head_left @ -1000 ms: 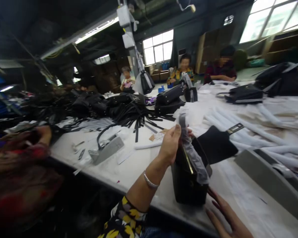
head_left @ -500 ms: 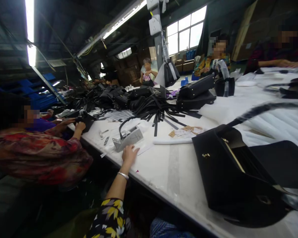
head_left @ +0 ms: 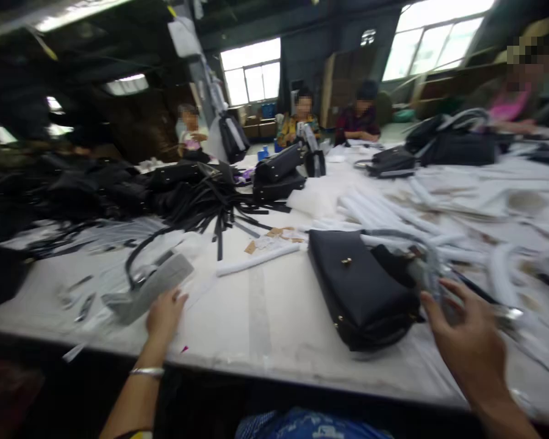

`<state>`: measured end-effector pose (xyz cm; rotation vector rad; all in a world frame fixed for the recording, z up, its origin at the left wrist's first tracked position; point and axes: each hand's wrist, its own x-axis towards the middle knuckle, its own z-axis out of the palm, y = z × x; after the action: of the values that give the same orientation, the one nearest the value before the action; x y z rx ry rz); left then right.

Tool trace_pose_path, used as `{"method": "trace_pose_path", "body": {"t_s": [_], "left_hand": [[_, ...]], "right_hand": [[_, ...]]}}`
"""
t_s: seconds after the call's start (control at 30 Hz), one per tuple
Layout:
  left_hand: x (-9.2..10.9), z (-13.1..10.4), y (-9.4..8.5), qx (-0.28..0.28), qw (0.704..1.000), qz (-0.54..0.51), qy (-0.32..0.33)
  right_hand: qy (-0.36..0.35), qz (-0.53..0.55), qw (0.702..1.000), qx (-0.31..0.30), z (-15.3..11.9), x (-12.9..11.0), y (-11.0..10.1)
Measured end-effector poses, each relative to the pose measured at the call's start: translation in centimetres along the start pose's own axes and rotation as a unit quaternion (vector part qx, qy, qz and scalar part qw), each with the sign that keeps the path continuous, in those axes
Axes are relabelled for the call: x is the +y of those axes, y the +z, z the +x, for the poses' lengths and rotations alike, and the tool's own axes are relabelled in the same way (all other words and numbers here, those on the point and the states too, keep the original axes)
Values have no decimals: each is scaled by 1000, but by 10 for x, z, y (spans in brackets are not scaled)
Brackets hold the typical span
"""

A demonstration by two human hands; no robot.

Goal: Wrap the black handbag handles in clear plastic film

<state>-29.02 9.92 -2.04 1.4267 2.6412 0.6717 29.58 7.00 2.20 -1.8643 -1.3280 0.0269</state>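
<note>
My left hand (head_left: pixel 165 318) lies on the table with its fingers stretched out. Its fingertips are at the edge of a grey boxy piece (head_left: pixel 158 289) with a curved black strap (head_left: pixel 132 259); I cannot tell whether they touch. On the right, a black handbag (head_left: pixel 366 292) with a small gold clasp lies tilted on the table, its flap closed. My right hand (head_left: pixel 471 341) is beside the bag's right end, thumb and fingers apart around the plastic-wrapped handle (head_left: pixel 432 262) without closing on it. Blur hides any contact there.
A fan of black straps (head_left: pixel 210 204) and a dark heap of bags (head_left: pixel 86 189) cover the back left. Brown paper scraps (head_left: pixel 274 235) and a white roll (head_left: pixel 258 259) lie mid-table. White padding tubes (head_left: pixel 384 210) spread behind the handbag. Several people sit across the table.
The view has swung right, and my right hand has come into sight at the handbag. The bag's flap, raised before, now lies closed. My left hand stays by the grey piece.
</note>
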Motion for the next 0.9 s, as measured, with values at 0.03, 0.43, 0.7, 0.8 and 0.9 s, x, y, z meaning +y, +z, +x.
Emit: {"method": "trace_pose_path", "body": {"t_s": [0.03, 0.43, 0.7, 0.8, 0.9], "left_hand": [[-1, 5, 0, -12, 1000, -3, -2], [131, -69, -9, -16, 949, -306, 77], [204, -158, -5, -224, 809, -511, 185], [210, -173, -12, -223, 787, -504, 277], [203, -178, -9, -181, 798, -481, 316]], "right_hand": [[21, -16, 1000, 14, 14, -3, -3], [64, -35, 994, -81, 63, 6, 16], [24, 42, 998, -45, 61, -70, -1], [-145, 159, 975, -61, 32, -137, -9], [-339, 235, 884, -222, 5, -189, -9]]}}
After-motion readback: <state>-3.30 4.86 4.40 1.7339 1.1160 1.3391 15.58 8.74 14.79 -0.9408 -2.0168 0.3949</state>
